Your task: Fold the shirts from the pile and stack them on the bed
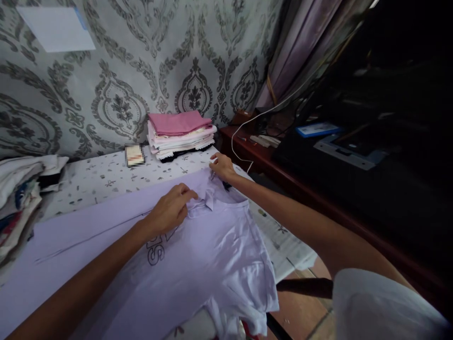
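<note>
A lilac T-shirt (212, 245) with dark outlined lettering lies spread over the table, its far side partly folded over towards the middle. My left hand (171, 210) rests on the shirt near the neckline, fingers bent and pinching the folded fabric there. Beyond it, at the shirt's far shoulder, my right hand (222, 167) has its fingers curled together on the lilac cloth. The neck opening lies between and to the right of my hands. A sleeve hangs at the near right corner.
Behind stands a stack of folded clothes (180, 137), pink on top, with a small blurred box (134, 155) beside it. More folded clothes (21, 193) lie at the left. A dark red desk (258, 151) with a white cable stands right of the patterned tablecloth (102, 182).
</note>
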{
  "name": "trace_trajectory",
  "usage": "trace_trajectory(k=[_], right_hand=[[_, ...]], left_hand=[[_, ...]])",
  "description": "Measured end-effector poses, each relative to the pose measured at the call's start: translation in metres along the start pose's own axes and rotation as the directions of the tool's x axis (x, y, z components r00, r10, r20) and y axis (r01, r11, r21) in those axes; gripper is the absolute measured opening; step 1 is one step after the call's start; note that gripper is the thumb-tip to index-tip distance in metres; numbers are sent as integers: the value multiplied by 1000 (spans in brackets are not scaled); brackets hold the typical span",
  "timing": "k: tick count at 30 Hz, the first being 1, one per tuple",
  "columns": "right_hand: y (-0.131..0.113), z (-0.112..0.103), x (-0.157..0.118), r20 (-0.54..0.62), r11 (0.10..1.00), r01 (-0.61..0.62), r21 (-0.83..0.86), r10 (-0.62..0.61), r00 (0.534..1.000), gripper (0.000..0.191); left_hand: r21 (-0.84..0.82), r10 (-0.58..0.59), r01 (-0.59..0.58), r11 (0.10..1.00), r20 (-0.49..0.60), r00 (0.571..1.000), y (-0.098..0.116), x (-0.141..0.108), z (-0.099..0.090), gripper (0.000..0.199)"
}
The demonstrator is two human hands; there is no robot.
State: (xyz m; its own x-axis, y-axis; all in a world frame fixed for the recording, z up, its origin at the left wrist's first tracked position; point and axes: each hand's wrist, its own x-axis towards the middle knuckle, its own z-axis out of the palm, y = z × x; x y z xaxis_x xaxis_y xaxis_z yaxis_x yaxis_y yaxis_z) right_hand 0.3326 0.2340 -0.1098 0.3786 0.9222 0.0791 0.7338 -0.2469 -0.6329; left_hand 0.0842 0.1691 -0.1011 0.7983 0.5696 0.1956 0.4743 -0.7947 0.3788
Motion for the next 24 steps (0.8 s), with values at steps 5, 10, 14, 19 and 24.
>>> trace_trajectory(k=[5, 10, 14, 19, 24], right_hand=[[-2, -11, -87, 95, 919, 390, -61, -384, 918, 25], [2, -7, -141, 227, 847, 403, -346, -341, 912, 49], [2, -8, -141, 222, 862, 382, -334, -322, 920, 58], [4, -17, -150, 162, 925, 334, -179, -307, 938, 54], [4, -22, -173, 231, 952, 264, -156, -225, 947, 40]], left_hand=[[279, 70, -128, 952, 209, 975, 16, -3, 1, 46], [356, -20, -64, 932, 227, 974, 19, -8, -2, 29], [368, -22, -51, 928, 191, 981, 16, -15, -9, 22], [356, 108, -127, 926, 73, 992, 4, -33, -9, 28], [262, 173, -190, 946, 85, 981, -9, -45, -4, 26]])
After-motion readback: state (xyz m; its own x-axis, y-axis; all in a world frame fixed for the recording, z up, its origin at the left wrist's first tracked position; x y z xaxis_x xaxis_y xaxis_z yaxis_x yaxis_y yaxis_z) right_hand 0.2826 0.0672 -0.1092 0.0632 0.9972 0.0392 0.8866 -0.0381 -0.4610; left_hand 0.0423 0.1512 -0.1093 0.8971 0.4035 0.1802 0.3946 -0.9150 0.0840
